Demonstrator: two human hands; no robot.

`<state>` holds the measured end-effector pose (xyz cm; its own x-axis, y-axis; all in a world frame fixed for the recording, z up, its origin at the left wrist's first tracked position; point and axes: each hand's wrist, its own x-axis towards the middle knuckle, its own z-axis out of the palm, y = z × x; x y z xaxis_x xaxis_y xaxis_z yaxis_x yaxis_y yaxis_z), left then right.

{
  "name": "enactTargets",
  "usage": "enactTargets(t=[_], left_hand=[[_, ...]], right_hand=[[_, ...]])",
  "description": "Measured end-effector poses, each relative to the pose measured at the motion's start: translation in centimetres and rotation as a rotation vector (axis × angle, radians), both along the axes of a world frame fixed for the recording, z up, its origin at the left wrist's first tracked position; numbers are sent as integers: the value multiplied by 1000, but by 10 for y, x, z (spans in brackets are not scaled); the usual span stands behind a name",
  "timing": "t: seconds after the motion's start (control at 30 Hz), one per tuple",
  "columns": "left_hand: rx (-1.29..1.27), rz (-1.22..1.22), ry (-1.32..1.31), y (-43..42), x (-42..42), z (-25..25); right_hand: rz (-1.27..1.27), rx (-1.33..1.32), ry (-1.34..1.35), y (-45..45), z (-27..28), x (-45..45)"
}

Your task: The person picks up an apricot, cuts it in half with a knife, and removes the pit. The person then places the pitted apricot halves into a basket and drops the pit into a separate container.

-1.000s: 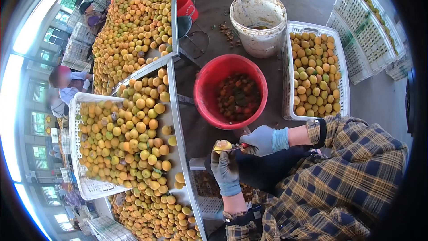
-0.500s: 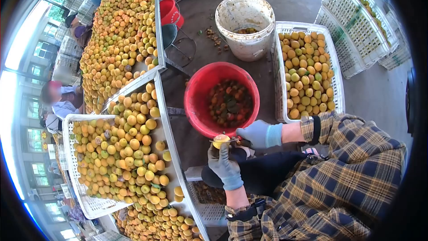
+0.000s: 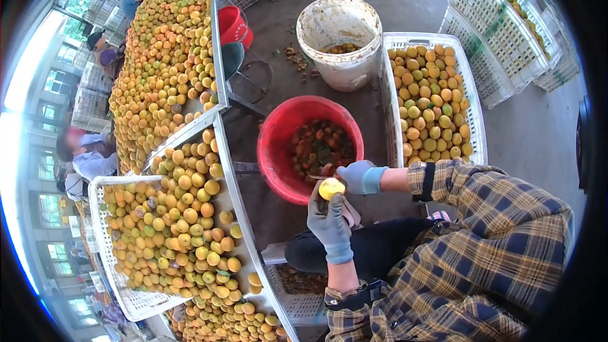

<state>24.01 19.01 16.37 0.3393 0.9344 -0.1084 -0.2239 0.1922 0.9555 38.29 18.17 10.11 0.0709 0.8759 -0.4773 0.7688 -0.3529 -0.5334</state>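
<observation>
My left hand [image 3: 328, 220], in a grey glove, is closed around a round yellow-orange fruit [image 3: 331, 188]. The fruit has a pale, bright face turned upward. Just to its right, my right hand [image 3: 362, 177], also gloved, is closed on a small knife whose handle is hidden in the fist. Only a bit of the thin blade [image 3: 318, 177] shows, beyond the fruit. Both hands are at the near rim of a red bucket [image 3: 271, 171], which holds dark orange and greenish scraps [image 3: 323, 145].
A sloping table edge [image 3: 235, 193] runs along the left, with heaped fruit [image 3: 196, 206] and a tipped white crate [image 3: 101, 234]. Beyond the bucket stand a white bucket [image 3: 348, 73] and a fruit-filled crate [image 3: 478, 130]. Stacked crates [image 3: 487, 44] rise at right. Several people work at far left.
The blade lay across the fruit before; now it is off it, on the far side. The fruit has been raised slightly and shifted right, its pale face up. The camera view has shifted slightly.
</observation>
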Motion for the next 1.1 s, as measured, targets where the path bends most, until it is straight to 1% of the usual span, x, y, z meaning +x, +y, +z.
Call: enactTargets(t=[0.07,0.1,0.17,0.2,0.27,0.3,0.33,0.4,0.43,0.47,0.53,0.6,0.67,0.83,0.9,0.97,1.1], left_hand=[[-141,-83,-246,12,-6,4],[-134,-75,-251,15,-10,7],[-326,-138,-485,21,-18,11],[-315,-136,-484,22,-21,12],[-415,-164,-580,22,-27,9],[-420,-146,-580,21,-30,9],[-421,-137,-580,20,-33,7],[-388,-77,-497,18,-39,3],[-387,-79,-497,17,-40,3],[-366,-58,-447,16,-40,3],[-345,-45,-399,14,-40,2],[-346,-80,-392,14,-41,1],[-362,-79,-424,13,-42,-1],[-397,-83,-448,13,-44,-8],[-510,-109,-500,13,-46,-10],[-558,-134,-520,10,-47,-11],[-649,-161,-572,7,-49,-19]], right_hand=[[-94,44,90,-4,-9,2],[-84,49,86,-7,-11,3],[-117,95,178,-6,-12,7],[-112,105,180,-5,-7,9],[-171,236,288,-11,4,9],[-206,319,378,-13,9,9],[-200,315,381,-15,11,7],[-130,562,441,-19,17,4],[-78,679,479,-22,32,1],[-81,682,476,-24,44,0],[111,635,217,-28,59,0],[133,657,203,-29,61,3],[196,607,159,-30,62,5],[269,573,124,-32,48,10],[292,566,127,-30,44,14],[429,549,40,-26,41,25],[501,552,9,-14,33,35]])
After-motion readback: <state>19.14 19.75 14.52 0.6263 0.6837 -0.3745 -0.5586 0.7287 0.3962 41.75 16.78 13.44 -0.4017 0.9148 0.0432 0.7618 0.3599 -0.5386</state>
